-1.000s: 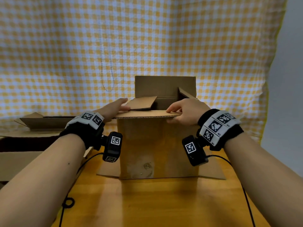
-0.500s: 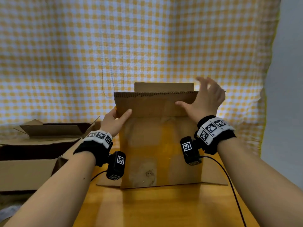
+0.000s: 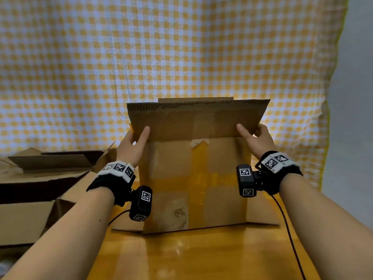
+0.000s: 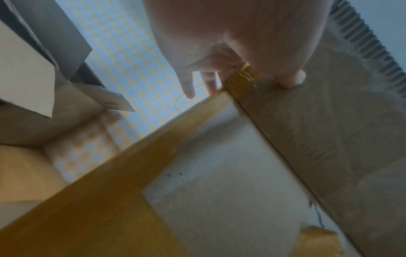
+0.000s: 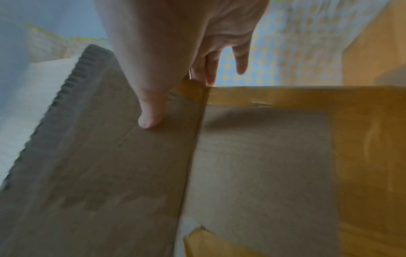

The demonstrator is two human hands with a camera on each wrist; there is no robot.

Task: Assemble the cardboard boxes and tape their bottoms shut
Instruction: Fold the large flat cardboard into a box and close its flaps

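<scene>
Cardboard box (image 3: 193, 184): stands upright at centre of the head view on the wooden table (image 3: 181, 257); brown, crossed by strips of yellow-brown tape (image 3: 198, 178); lower flaps splayed flat on the tabletop to left and right.
Near top flap (image 3: 193, 120): raised and leaning toward the camera, corrugated edge uppermost, fold line level with both thumbs.
Left hand (image 3: 132, 146): at the box's upper left corner; thumb (image 3: 144, 134) laid on the flap's near face, remaining fingers wrapped round the corner behind the cardboard; pinches the flap.
Left wrist view: thumb tip (image 4: 290, 80) pressed on the flap just beside a taped corner; fingers (image 4: 189, 83) pointing down on the far side, two of them clear of the edge.
Right hand (image 3: 259, 140): at the upper right corner, mirrored; thumb (image 3: 243, 130) on the flap's near face, fingers curled behind the edge; pinches the flap.
Right wrist view: thumb tip (image 5: 149, 120) flat on the flap close to the fold; fingers (image 5: 211, 69) behind the taped corner, one (image 5: 240, 60) hanging free of it.
Wrist cameras: black units below each wrist, with black-and-white marker bands; cables trailing over the table.
Other boxes (image 3: 40, 178): open cardboard boxes at lower left of the head view, apart from the held box.
Backdrop (image 3: 161, 47): yellow-and-white checked cloth filling the upper frame.
</scene>
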